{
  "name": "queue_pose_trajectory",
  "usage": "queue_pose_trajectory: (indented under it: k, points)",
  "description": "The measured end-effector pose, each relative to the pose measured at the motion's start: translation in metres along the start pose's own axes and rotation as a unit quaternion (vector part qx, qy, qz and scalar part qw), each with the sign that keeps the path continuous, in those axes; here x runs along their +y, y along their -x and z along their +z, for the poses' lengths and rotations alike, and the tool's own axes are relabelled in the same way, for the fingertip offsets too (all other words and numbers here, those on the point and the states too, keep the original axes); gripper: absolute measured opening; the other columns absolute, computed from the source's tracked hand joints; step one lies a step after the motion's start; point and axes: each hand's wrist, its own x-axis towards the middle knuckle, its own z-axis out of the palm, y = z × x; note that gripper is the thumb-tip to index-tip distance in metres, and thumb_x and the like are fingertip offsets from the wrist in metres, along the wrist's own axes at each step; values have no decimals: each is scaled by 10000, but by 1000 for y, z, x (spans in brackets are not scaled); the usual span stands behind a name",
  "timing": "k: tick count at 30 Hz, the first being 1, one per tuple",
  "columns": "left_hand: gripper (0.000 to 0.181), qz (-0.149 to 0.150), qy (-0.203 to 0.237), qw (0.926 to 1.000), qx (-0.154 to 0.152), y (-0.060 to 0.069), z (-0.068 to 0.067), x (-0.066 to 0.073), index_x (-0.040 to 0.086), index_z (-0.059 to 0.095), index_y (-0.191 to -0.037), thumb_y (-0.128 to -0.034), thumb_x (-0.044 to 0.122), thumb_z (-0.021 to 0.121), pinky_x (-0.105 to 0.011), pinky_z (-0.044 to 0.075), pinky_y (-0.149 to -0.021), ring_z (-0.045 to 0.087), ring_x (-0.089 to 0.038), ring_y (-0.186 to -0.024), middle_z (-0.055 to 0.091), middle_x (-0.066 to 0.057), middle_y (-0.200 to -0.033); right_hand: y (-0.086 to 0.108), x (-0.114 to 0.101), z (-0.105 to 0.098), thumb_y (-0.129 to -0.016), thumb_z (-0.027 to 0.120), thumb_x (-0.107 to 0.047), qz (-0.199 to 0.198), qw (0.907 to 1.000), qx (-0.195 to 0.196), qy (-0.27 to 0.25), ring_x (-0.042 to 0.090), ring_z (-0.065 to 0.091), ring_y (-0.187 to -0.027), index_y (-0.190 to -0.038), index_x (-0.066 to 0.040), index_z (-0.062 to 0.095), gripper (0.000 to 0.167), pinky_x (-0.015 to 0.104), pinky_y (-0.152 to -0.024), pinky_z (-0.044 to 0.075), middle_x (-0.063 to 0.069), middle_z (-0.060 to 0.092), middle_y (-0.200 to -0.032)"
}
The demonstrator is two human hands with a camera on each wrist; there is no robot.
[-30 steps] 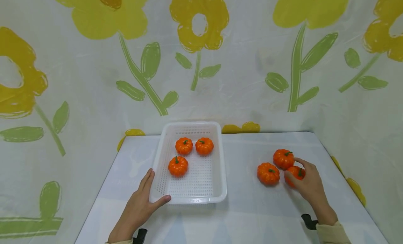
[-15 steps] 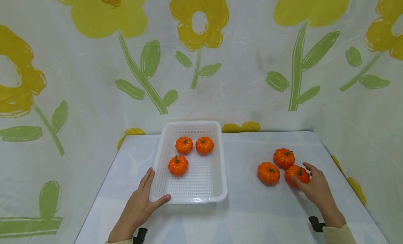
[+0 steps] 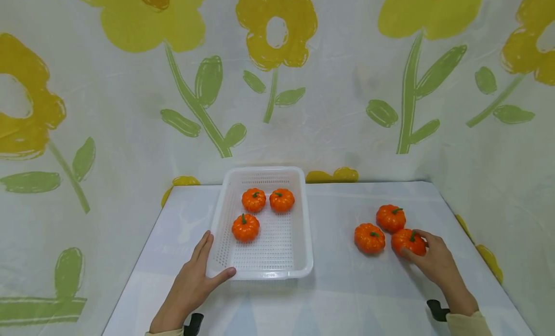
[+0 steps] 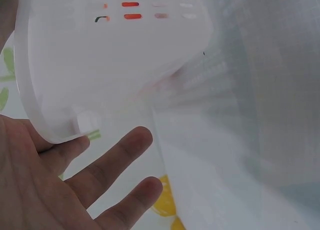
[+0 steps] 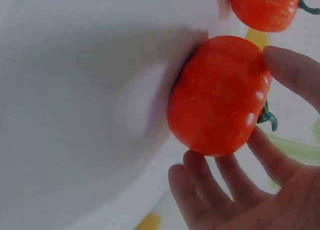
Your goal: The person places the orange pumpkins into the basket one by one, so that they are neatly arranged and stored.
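Holding w/ R grip (image 3: 437, 262), narrowed round sides, a small orange pumpkin (image 3: 406, 243) on R part of bench (image 3: 347, 297), just beside two similar pumpkins (image 3: 369, 239). Touching w/ L grip (image 3: 190, 284), spread wide, the near L corner of white perforated plastic basket (image 3: 277, 275). Can see inside basket three more pumpkins (image 3: 245, 229): two farther, one nearer, on L side. Behind bench, flower-print backdrop (image 3: 338, 128).

Left fingers (image 4: 117, 160) spread, right fingers (image 5: 272, 157) curved in grip

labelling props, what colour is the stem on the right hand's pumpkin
Dark green stem, clearest in the right wrist view.
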Motion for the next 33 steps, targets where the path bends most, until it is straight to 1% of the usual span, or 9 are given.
queue_pose_trajectory:
  k: [4,8,13,17,21,28,33]
  points:
    - [1235,63,-21,10000,10,0,0,0,109,89,-1641,-779,802,638,-625,424,-1054,464,-456,-1338,77,-130,-1697,1,1,1,-896,752,-437,96,9999,-28,24,585,381,-1214,-1462,126,332,902,695,-969,445,435,306,-1387]
    - [1245,56,-28,10000,-5,0,-1,0,107,81,-1640,-774,817,625,-628,419,-1057,456,-461,-1344,69,-131,-1698,2,3,-1,-888,755,-460,59,9999,-86,-26,579,396,-1210,-1474,114,321,927,669,-929,486,429,305,-1401]
    - [1261,1,-15,10000,-28,0,-1,0,112,72,-1641,-763,830,622,-637,401,-1067,424,-470,-1369,63,-135,-1697,2,5,-1,-891,752,-465,-37,9999,-115,-79,574,404,-1218,-1486,116,297,948,664,-921,490,419,324,-1419]
    - [1268,-45,-15,10000,-66,0,-1,1,124,60,-1643,-755,838,618,-646,396,-1065,400,-474,-1387,60,-135,-1698,2,5,-1,-886,756,-474,55,9999,-130,-100,565,393,-1221,-1495,116,281,972,663,-933,483,408,325,-1424]
    - [1269,-46,-23,10000,-74,0,0,1,126,59,-1643,-754,845,609,-647,399,-1062,404,-473,-1385,59,-134,-1699,2,4,-1,-889,750,-492,129,9997,-173,-152,562,388,-1222,-1498,116,278,981,652,-926,494,404,319,-1433]
    - [1241,-17,2,10000,-75,0,0,0,129,53,-1643,-780,796,644,-647,407,-1054,417,-476,-1373,55,-133,-1699,2,5,-3,-898,730,-518,17,9998,-128,-122,559,413,-1205,-1494,114,300,969,631,-884,525,402,338,-1427]
    - [1236,57,-1,10000,-26,-1,0,-1,135,57,-1644,-780,813,624,-637,422,-1047,444,-473,-1357,61,-128,-1699,3,4,-3,-902,688,-589,-117,9998,-82,-134,551,437,-1200,-1490,104,322,980,613,-854,543,392,358,-1428]
